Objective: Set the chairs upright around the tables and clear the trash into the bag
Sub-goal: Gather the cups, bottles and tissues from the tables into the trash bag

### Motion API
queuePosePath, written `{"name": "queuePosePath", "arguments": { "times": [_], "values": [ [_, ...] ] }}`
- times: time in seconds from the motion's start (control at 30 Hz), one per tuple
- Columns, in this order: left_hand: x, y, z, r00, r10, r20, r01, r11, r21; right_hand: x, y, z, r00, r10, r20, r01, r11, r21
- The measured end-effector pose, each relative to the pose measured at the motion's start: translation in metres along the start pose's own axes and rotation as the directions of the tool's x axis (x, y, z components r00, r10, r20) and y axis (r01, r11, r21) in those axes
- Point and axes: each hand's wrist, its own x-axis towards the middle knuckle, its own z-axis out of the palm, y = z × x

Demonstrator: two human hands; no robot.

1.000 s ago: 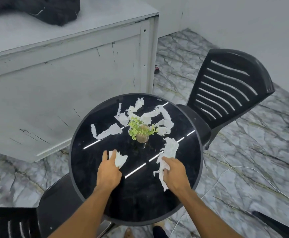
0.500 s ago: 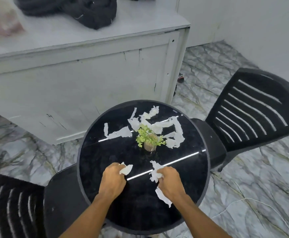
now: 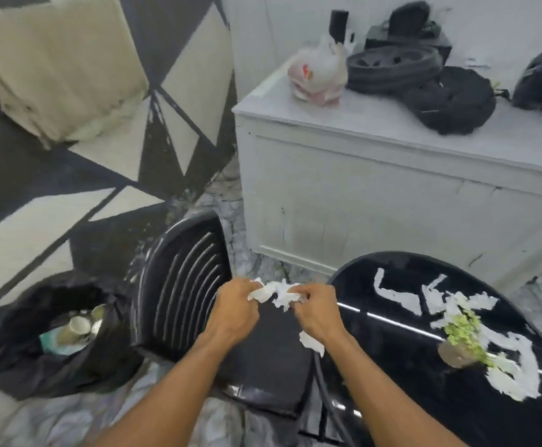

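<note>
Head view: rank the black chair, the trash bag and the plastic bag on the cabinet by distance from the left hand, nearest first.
1. Black chair: right beneath the left hand.
2. Trash bag: on the floor, to its left.
3. Plastic bag: atop the cabinet, far ahead and right.

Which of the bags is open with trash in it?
The black bag on the floor, left of the chair; cups show in its mouth. The pale bag sits on the counter.

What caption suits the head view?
Left hand and right hand hold paper over a chair, bag nearby; scraps litter the table.
</note>
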Motion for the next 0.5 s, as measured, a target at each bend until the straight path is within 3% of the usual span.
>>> {"name": "queuePosePath", "arguments": {
  "times": [0.3, 0.5],
  "values": [
    [-0.046, -0.117, -0.202, 0.922, -0.13, -0.364, 0.146, 0.989, 0.016, 0.032, -0.204, 0.158, 0.929, -0.354, 0.104, 0.359, 0.933, -0.029],
    [-0.094, -0.207, -0.273, 0.799, -0.408, -0.441, 0.432, 0.9, -0.05, 0.038, -0.285, 0.273, 0.845, -0.44, 0.303, 0.473, 0.88, -0.041]
  ]
}}
